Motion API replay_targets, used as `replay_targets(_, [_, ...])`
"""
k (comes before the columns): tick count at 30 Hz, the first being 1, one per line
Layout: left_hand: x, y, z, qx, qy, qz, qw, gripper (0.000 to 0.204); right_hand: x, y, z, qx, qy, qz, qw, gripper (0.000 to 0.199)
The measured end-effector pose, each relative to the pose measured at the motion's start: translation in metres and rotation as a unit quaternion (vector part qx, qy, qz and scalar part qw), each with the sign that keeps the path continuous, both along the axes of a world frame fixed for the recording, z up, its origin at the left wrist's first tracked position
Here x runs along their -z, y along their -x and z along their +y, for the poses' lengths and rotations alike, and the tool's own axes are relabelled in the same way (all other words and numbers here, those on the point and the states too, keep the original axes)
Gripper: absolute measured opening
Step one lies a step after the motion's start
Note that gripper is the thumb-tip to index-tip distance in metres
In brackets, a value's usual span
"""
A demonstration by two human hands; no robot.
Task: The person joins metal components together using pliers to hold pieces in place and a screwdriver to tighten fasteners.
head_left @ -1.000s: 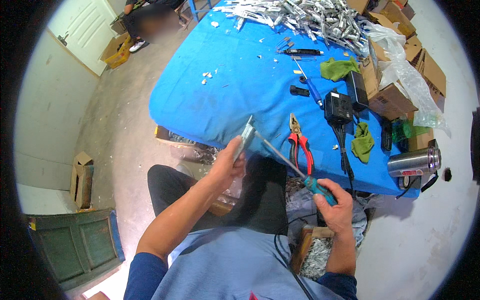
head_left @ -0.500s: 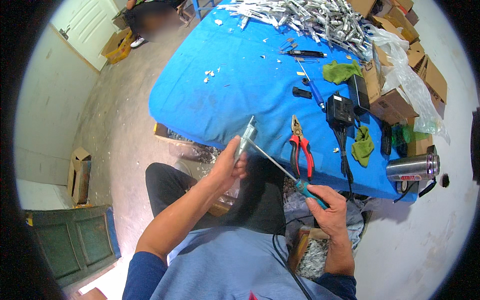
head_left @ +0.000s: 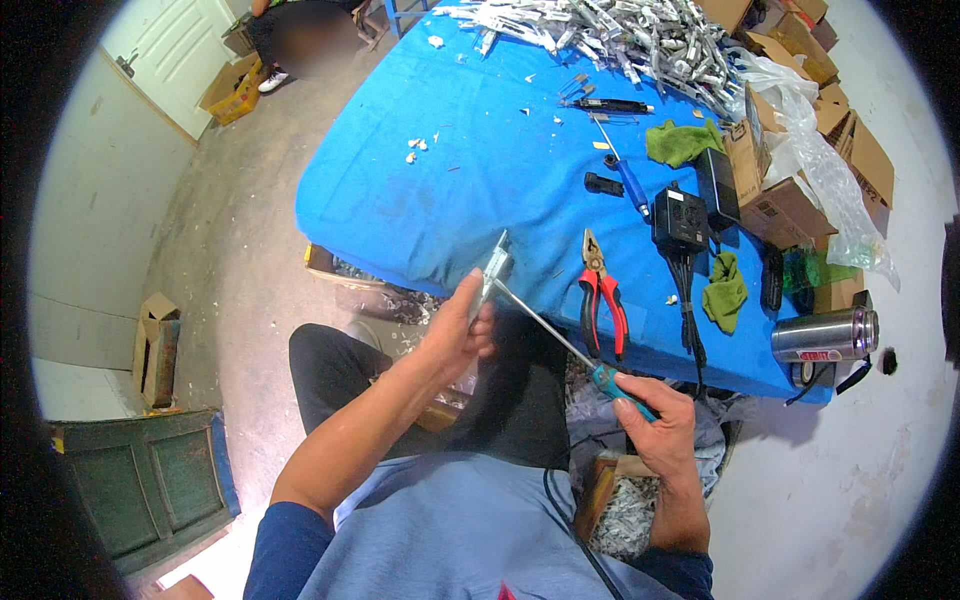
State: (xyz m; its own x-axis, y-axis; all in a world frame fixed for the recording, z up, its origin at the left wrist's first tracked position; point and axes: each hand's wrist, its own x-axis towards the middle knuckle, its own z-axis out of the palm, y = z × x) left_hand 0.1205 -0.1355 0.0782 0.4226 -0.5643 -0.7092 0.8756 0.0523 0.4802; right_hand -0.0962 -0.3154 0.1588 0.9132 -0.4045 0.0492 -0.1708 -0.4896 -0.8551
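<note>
My left hand is closed around a slim silver-white part with a thin pointed end, held above the near edge of the blue-covered table. In my right hand is a screwdriver with a teal handle. Its long shaft slants up to the left, and the tip meets the side of the silver-white part. Just right of the shaft lie combination pliers with red and black handles, jaws pointing away from me.
Many similar slim parts are heaped at the table's far end. To the right lie a blue screwdriver, a black power adapter, green cloths and a steel flask. Cardboard boxes line the right edge. Someone sits far left.
Almost nothing differs. Both hands keep their grips, and the screwdriver tip stays against the part; the whole view has shifted very slightly.
</note>
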Motion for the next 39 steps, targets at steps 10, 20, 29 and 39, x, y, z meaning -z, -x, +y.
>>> replay_targets(10, [-0.001,0.001,-0.002,-0.004,-0.039,-0.025,0.999,0.056,0.008,0.005,-0.009,0.035,-0.107,0.067,0.991,0.028])
replay_targets(20, [0.005,-0.001,0.001,0.006,-0.036,-0.023,0.999,0.056,0.015,0.006,-0.009,0.054,-0.191,0.060,0.978,0.028])
replay_targets(29, [-0.002,0.002,-0.002,-0.009,-0.050,-0.023,0.998,0.056,0.019,0.009,-0.010,0.060,-0.206,0.062,0.975,0.028])
replay_targets(39, [0.004,0.000,-0.002,0.005,-0.041,-0.028,0.999,0.059,0.018,0.007,-0.009,0.046,-0.149,0.059,0.986,0.027])
